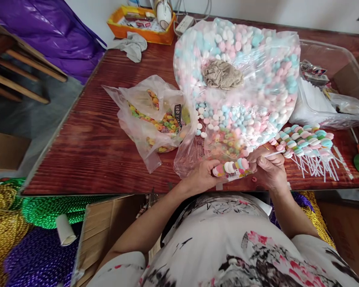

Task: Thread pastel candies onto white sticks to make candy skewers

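Note:
My left hand (204, 175) is closed round the far end of a skewer (229, 167) strung with pink, white and blue marshmallow-like pieces and coloured rings. What looks like clear wrapping covers its lower side. At the other end, my right hand (271, 169) has its fingers closed at the white stick (272, 154). The skewer lies level over the table's front edge. Just beyond it is a large clear bag of pastel marshmallow-like pieces (227, 115), with coloured rings (225, 141) at its near side. To the right lies a pile of similar skewers (308, 141), their white sticks pointing toward me.
A plastic bag of coloured rings (167, 121) lies left of the big bag, which has a crumpled brown cloth (223, 75) on top. Behind are an orange box (167, 38) and grey cloth (133, 46). A clear bin (332, 48) stands right. Bead strands (48, 209) lie below the table.

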Tool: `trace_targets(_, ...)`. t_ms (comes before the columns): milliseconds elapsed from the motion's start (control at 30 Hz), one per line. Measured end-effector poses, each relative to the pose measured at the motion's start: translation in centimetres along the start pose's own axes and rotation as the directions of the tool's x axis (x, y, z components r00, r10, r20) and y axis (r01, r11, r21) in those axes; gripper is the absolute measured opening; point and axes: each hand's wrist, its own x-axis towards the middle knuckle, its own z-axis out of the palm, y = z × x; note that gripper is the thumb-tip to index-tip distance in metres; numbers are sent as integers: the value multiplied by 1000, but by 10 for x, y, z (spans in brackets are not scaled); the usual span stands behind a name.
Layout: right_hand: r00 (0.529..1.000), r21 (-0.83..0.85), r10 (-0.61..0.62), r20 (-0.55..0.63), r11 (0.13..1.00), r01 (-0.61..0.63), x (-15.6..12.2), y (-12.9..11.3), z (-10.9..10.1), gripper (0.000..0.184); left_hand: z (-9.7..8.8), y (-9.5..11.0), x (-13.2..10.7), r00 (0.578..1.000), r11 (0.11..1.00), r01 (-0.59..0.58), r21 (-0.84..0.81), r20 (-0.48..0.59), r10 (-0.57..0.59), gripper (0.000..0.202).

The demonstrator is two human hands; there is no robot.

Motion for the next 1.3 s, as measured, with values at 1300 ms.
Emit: trace_targets(1300,987,-113,48,155,993,-30,6,9,12,25,21,-4,3,997,948,-6,-318,77,32,35)
